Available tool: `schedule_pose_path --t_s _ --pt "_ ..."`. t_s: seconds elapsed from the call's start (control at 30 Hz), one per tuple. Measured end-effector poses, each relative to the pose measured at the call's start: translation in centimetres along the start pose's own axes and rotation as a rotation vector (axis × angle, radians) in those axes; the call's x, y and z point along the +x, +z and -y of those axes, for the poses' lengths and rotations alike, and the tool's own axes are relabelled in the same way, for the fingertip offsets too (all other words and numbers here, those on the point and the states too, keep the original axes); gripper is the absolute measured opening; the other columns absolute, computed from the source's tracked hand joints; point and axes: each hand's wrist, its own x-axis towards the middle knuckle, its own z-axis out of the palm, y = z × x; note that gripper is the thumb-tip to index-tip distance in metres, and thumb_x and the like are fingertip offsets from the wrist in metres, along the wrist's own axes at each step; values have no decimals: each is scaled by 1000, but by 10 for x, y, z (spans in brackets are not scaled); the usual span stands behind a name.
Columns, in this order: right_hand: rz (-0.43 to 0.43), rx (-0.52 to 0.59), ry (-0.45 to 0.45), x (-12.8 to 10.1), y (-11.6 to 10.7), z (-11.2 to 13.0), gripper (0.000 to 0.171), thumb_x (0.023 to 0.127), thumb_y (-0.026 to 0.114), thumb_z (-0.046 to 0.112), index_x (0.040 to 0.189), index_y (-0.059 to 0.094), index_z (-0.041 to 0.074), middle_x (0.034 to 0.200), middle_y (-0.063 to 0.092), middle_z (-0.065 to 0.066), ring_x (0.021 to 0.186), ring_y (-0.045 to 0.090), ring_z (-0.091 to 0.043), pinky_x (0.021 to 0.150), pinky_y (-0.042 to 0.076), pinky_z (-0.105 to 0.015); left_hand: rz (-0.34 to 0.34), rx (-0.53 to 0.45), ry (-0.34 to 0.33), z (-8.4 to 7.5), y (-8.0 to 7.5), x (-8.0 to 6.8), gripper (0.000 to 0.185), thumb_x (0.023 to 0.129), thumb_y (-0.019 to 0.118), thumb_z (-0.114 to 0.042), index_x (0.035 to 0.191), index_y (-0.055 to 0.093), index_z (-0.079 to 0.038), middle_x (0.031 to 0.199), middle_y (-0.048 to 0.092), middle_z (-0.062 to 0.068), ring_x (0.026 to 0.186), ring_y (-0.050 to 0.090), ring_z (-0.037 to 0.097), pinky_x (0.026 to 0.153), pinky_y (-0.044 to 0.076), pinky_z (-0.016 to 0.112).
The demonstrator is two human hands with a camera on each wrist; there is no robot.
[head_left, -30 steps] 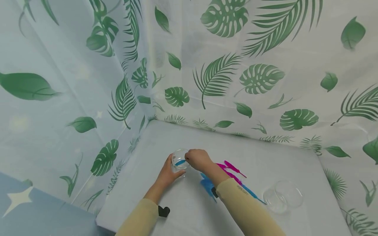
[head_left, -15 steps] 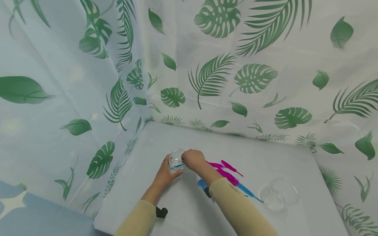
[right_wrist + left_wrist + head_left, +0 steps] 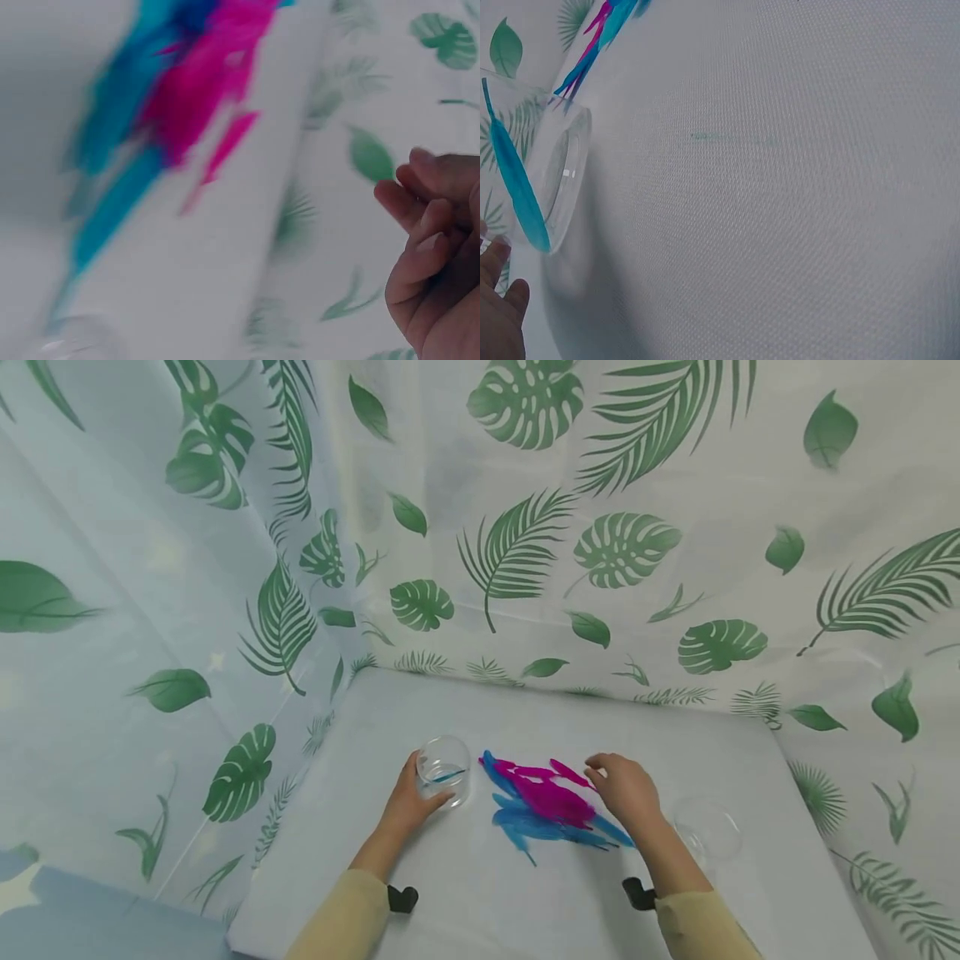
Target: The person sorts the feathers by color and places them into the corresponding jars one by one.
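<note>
My left hand [image 3: 408, 797] grips a clear plastic cup [image 3: 444, 768] standing on the white table [image 3: 525, 893]; one blue feather [image 3: 514, 176] lies inside the cup [image 3: 547, 180]. To the right of it a pile of magenta feathers [image 3: 551, 793] and blue feathers [image 3: 540, 828] lies on the table. My right hand [image 3: 626, 789] hovers at the pile's right edge with its fingers loosely curled and nothing in them. In the right wrist view the curled fingers [image 3: 431, 225] are empty and the magenta feathers [image 3: 210, 90] show blurred.
A second clear cup [image 3: 705, 831] stands right of my right hand, near the table's right side. Leaf-printed curtains [image 3: 525, 527] wall in the table at the back and left. The table's front edge lies close to my sleeves.
My right hand has left the cup's mouth and swung right to the far side of the feather pile. The blue feather stays in the cup. My left hand keeps its grip.
</note>
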Motion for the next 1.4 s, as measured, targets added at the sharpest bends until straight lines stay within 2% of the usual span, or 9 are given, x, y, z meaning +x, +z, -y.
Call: schedule_pose_path --t_s 0.1,0.2,0.33,0.43,0.57,0.73,1.0,1.2,1.4 --pt "16 -24 69 -25 22 -33 28 94 65 17 117 68 2 116 69 -21 108 64 -42 89 53 -56 -4 1 14 2 -1 0 107 75 81 -54 155 21 -17 155 37 15 143 39 37 115 35 55" --pt "33 -60 102 -48 48 -57 32 93 66 14 121 64 -2 122 65 -25 112 62 -44 92 51 -57 0 -11 15 1 -2 -1 107 75 81 -54 155 20 -16 156 36 15 143 38 38 115 34 56" --pt "52 -108 98 -68 76 -75 41 94 63 9 131 55 -6 135 53 -29 120 57 -47 94 50 -57 12 -12 3 -2 -3 -3 107 76 81 -51 156 19 -16 156 36 16 144 37 38 115 34 56" --pt "64 -153 109 -75 87 -81 42 96 58 4 134 50 -11 137 48 -33 120 56 -49 93 51 -57 21 -11 -4 -4 -3 -4 107 76 81 -50 156 18 -17 157 35 16 144 36 38 116 33 56" --pt "55 -182 142 -77 93 -85 34 96 53 -2 129 52 -14 128 51 -34 113 59 -48 90 53 -55 18 -11 -14 -4 -3 -5 106 76 81 -51 156 19 -18 157 35 15 145 35 37 116 32 55" --pt "24 -164 176 -75 99 -95 26 96 51 -4 121 56 -11 114 56 -29 101 64 -42 84 54 -53 18 16 -3 -2 -3 -2 108 76 80 -55 156 19 -17 157 36 15 144 37 37 115 34 55" --pt "-10 -187 129 -73 100 -102 18 94 53 -7 111 55 -13 101 56 -26 83 64 -35 73 56 -49 17 18 1 -3 -2 -2 109 74 79 -58 156 20 -16 156 36 15 144 37 37 115 34 55" --pt "26 -245 164 -77 98 -99 19 92 56 -8 108 51 -17 99 52 -30 74 63 -31 66 58 -44 15 18 -4 -4 -2 -1 110 74 79 -59 155 20 -16 156 36 15 144 37 37 115 35 56" --pt "68 -274 192 -74 97 -96 24 91 59 -5 109 52 -20 96 52 -29 71 61 -29 66 58 -42 6 8 10 0 -1 -2 108 75 81 -54 155 20 -16 156 36 16 143 38 37 115 35 56"
